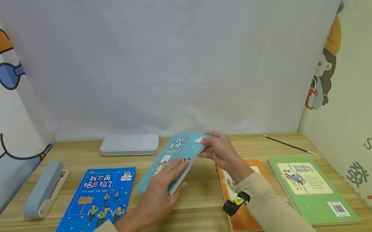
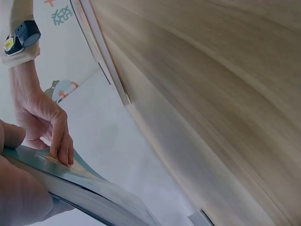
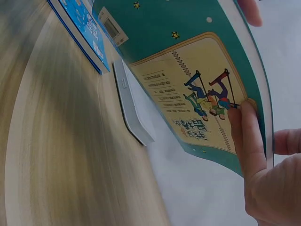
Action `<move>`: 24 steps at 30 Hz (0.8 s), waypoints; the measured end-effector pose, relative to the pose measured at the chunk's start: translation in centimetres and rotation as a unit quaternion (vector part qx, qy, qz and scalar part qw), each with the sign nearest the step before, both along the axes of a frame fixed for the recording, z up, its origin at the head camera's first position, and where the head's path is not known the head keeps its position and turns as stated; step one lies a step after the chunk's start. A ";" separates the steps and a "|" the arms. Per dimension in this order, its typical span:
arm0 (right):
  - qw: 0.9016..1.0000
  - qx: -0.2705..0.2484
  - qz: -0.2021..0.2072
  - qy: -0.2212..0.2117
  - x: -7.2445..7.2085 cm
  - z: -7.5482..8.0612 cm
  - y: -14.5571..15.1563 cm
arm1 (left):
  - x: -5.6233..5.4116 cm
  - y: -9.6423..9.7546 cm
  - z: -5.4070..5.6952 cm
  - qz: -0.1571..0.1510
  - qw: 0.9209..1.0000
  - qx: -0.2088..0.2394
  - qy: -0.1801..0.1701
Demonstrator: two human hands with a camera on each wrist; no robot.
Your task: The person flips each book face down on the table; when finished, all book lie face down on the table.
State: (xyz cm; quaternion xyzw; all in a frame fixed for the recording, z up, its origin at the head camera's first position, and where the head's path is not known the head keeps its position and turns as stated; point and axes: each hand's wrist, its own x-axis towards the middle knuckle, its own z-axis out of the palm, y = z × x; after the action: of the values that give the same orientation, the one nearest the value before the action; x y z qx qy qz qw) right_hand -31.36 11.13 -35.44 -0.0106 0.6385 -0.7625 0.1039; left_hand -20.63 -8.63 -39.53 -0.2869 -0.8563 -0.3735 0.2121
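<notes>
Both hands hold a teal book (image 1: 174, 159), tilted above the table with its illustrated front cover up. My left hand (image 1: 165, 184) grips its near edge, fingers across the cover and thumb at the page edge. At the far right corner, my right hand (image 1: 221, 150) pinches the book, thumb on top and fingers underneath. The right wrist view shows the back cover (image 3: 188, 89), with a cream panel, cartoon children and a barcode, and right fingers (image 3: 247, 136) against it. Pages and cover edge appear between the hands in the left wrist view, where the left hand (image 2: 23, 195) is partly cut off.
A blue book (image 1: 94, 202) lies left, beside a blue-grey stapler (image 1: 44, 189). Behind stands a pale pencil case (image 1: 129, 144). An orange book (image 1: 238, 219), partly under the right forearm, a green book (image 1: 312, 189) and a pencil (image 1: 288, 144) lie right. Curtains border the table.
</notes>
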 end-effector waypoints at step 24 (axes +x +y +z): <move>0.999 -0.034 0.005 0.007 0.0 0.3 0.2 | -0.8 -0.3 1.3 0.049 0.993 0.096 0.052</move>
State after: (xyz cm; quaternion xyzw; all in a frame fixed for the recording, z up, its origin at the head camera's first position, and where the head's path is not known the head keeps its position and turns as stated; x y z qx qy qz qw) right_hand -31.41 11.34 -35.12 -0.0227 0.6131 -0.7829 0.1032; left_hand -21.44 -8.92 -38.27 -0.2419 -0.8174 -0.4274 0.3010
